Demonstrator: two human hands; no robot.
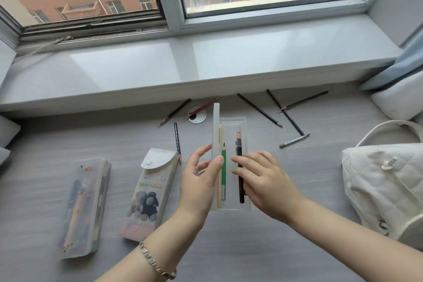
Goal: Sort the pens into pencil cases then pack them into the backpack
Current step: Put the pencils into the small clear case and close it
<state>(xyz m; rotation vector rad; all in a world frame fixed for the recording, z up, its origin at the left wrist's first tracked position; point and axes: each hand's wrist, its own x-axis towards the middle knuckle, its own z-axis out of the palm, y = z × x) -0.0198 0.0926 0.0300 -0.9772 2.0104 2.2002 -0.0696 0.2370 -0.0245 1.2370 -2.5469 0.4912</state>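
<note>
A clear pencil case (233,121) lies open at the middle of the grey table (229,247). Its lid (216,126) stands upright, pinched between the thumb and loosely spread fingers of the left hand (199,181). Inside lie a wooden pencil (220,135), a green pencil (223,167) and a black pencil (239,144), which the right hand (263,181) pinches with curled fingers. To the left, a flap case (148,194) reads "Smile's"; a printed case (84,204) beside it is too blurred to read. Loose pencils (259,110) lie near the sill, and a white quilted backpack (384,190) sits at the right.
</note>
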